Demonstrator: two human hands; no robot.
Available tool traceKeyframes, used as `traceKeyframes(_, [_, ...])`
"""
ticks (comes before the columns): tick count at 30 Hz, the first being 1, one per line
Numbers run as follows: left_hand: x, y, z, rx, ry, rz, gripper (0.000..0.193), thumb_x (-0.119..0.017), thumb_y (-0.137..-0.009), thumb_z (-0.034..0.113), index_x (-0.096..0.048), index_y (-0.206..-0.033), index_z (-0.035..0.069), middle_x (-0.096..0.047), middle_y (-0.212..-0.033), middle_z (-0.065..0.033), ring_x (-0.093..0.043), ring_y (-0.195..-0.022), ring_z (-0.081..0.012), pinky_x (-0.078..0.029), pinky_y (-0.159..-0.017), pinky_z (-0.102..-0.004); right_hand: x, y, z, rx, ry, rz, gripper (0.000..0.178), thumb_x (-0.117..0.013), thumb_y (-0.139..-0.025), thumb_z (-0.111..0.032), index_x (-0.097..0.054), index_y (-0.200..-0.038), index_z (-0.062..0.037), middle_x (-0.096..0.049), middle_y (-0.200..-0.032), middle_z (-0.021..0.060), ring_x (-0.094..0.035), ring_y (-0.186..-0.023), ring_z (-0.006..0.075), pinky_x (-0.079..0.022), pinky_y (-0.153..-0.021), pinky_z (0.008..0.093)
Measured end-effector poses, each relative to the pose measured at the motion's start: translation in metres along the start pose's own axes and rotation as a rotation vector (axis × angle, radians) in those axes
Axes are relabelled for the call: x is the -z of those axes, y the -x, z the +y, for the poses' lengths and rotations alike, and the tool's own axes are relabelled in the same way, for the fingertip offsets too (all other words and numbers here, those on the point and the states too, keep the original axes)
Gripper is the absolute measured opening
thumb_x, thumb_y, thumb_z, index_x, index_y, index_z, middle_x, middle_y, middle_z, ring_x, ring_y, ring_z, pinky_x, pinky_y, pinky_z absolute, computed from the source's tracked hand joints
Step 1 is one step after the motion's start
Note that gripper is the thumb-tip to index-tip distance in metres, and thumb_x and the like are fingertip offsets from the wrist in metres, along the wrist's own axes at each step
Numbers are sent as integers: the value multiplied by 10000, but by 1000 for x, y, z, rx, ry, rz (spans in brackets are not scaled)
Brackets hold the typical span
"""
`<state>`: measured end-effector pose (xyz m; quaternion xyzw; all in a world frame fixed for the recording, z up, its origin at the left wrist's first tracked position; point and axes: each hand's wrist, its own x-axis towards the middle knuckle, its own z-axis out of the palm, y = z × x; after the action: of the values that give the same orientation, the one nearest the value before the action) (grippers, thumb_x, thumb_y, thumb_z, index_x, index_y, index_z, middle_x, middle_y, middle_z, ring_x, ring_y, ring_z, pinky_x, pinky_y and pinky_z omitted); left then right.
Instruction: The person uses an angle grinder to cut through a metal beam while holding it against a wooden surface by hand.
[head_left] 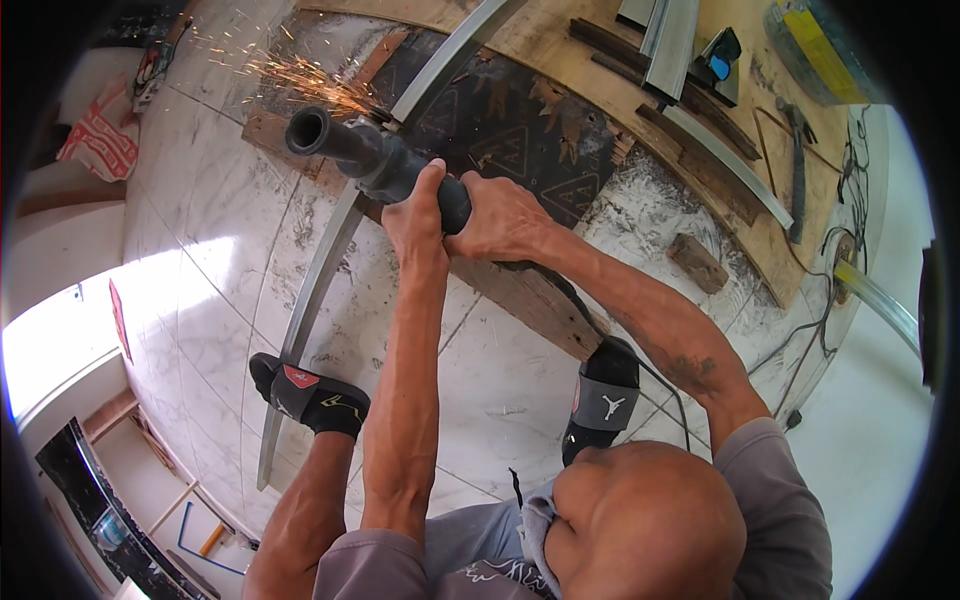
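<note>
Dark grey plastic fills both our hands: we grasp the grinder (375, 165) at its rear end, over the bar (325, 270). Our left hand (418, 222) has its fingers wrapped around the body, thumb lying along the top. Our right hand (505, 215) is pressed up against the left one, its fingers curled about the same end, though we cannot see all of them.

Orange sparks (315, 82) spray up and to the left from the far side of the grinder, close to the bar; we cannot make out the disc behind the body. The bar, pale steel, runs from beside our left foot to the top edge, passing beneath the grinder and across the plank (525, 300). Our left sandal (322, 395) rests over the bar's near part, and our right sandal (606, 400) stands just beside the plank's near end.

Beyond the plank a black sheet (545, 130) lies on the tiled floor (200, 170). To the right, plywood (770, 255) carries steel channels (672, 50), sunglasses (722, 58) and a hammer (798, 180). A wood block (698, 262) sits on the floor near the plywood's edge, and a black cord (665, 380) trails past our right sandal.
</note>
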<state>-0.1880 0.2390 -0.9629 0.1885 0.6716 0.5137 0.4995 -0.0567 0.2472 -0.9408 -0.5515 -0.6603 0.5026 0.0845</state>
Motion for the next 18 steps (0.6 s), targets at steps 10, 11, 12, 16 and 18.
traceKeyframes(10, [2,2,18,7,37,11,307,-822,-812,206,-705,-967,-31,-700,-920,-75,-671,-813,-164,-534,-789,-325,5,2,-15,45,-18,18,707,-812,-633,-415,-598,-1117,53,-714,-949,250,-716,-928,413,-559,-846,441])
traceKeyframes(11, [4,4,23,5,38,12,307,-822,-812,206,-705,-967,-31,-700,-920,-75,-671,-813,-164,-534,-789,-325,5,3,-18,52,-19,24,704,-809,-636,-410,-595,-1119,56,-714,-953,253,-716,-924,412,-560,-845,438])
traceKeyframes(12, [7,6,27,-14,30,-19,356,-828,-820,243,-697,-1000,-35,-699,-918,-76,-672,-823,-167,-535,-789,-326,5,3,-22,61,-21,29,701,-806,-639,-405,-592,-1121,58,-713,-956,255,-716,-921,412,-561,-845,436])
traceKeyframes(16, [24,19,43,-36,-110,-140,528,-784,-890,414,-664,-1114,-49,-707,-919,-86,-675,-873,-172,-533,-799,-322,10,4,-32,52,-27,14,691,-795,-642,-395,-590,-1123,57,-711,-961,261,-715,-928,414,-560,-855,440])
traceKeyframes(18, [47,21,46,-6,-145,-203,578,-737,-921,472,-651,-1151,-51,-713,-957,-100,-676,-897,-179,-531,-814,-327,11,5,-31,35,34,28,646,-767,-662,-364,-591,-1122,53,-709,-959,264,-714,-935,417,-559,-869,442])
